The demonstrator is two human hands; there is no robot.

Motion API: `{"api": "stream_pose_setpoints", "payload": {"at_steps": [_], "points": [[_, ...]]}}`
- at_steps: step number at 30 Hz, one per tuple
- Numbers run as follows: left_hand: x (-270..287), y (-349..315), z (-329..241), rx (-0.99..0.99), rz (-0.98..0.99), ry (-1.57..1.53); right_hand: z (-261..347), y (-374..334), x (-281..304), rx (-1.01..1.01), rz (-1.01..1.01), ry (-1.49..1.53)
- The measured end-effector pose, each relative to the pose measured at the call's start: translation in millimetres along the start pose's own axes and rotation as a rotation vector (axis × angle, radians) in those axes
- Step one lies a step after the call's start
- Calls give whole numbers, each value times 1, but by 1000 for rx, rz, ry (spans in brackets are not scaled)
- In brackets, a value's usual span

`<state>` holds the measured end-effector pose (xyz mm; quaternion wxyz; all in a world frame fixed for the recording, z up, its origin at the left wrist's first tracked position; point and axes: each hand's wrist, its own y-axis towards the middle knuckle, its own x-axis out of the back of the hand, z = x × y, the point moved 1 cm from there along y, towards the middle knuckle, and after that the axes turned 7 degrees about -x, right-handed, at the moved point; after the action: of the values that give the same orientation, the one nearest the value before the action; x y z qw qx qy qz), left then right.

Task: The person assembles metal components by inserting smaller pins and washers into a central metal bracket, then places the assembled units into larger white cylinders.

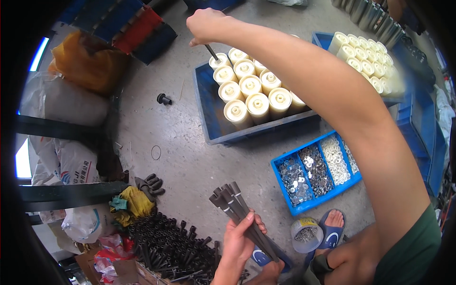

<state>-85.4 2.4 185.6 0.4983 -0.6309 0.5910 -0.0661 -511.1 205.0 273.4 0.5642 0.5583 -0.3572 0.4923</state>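
My left hand (241, 237), low in the middle, is closed around a bundle of dark grey rods (232, 202) with wider ends pointing up and away from me. At the far side my right arm reaches across to the left. The fingers of my right hand (206, 27) are closed on a single dark rod (212, 51). Its lower end meets the top of a cream cylinder (219, 61) at the far left corner of a blue crate (205, 114). Rows of the same cream cylinders (250, 85) stand upright there, partly hidden by my forearm.
A blue divided tray (294, 209) holds washers and small rings. Beside my foot stands a clear tub (306, 237) of small metal parts. Black tubular parts (175, 247) are heaped at lower left, near a grey glove (151, 184). A black fitting (164, 99) lies on the floor.
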Motion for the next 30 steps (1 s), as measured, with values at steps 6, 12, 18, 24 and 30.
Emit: {"api": "stream_pose_setpoints", "payload": {"at_steps": [6,12,18,24,30], "points": [[3,7,5,2,-8,29,-6,2,3,60,-66,-69],[-2,5,4,-8,15,16,-15,3,2,2,-13,-78],[0,0,3,-9,35,20,-10,8,-9,159,-43,-125],[-3,7,6,-11,11,-6,6,12,-17,125,-63,-159],[0,1,-2,-45,53,-39,-5,38,-23,213,20,-260]]}}
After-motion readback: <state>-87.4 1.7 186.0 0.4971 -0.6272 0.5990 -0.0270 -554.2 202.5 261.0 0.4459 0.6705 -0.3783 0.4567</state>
